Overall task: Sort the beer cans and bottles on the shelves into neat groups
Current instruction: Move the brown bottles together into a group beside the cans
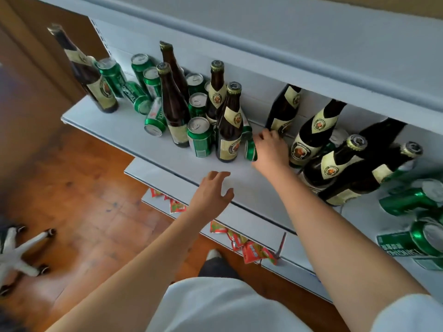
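Note:
Brown beer bottles and green cans stand mixed on a pale shelf point(124, 130). My right hand point(271, 149) grips a green can point(250, 149) beside an upright brown bottle point(230, 125). My left hand point(213, 190) hovers above the shelf's front edge, fingers spread and holding nothing. An upright green can point(200, 136) stands left of that bottle. At the far left stands a lone bottle point(88, 73), with several cans point(141, 92) lying and standing next to it. Several bottles point(316, 133) lean at the right, under the upper shelf.
Green cans point(412, 200) and a green carton point(398, 244) lie at the far right of the shelf. The lower shelves hold red snack packets point(249, 250). A wooden floor point(84, 200) lies below, with a chair base point(19, 255) at the left.

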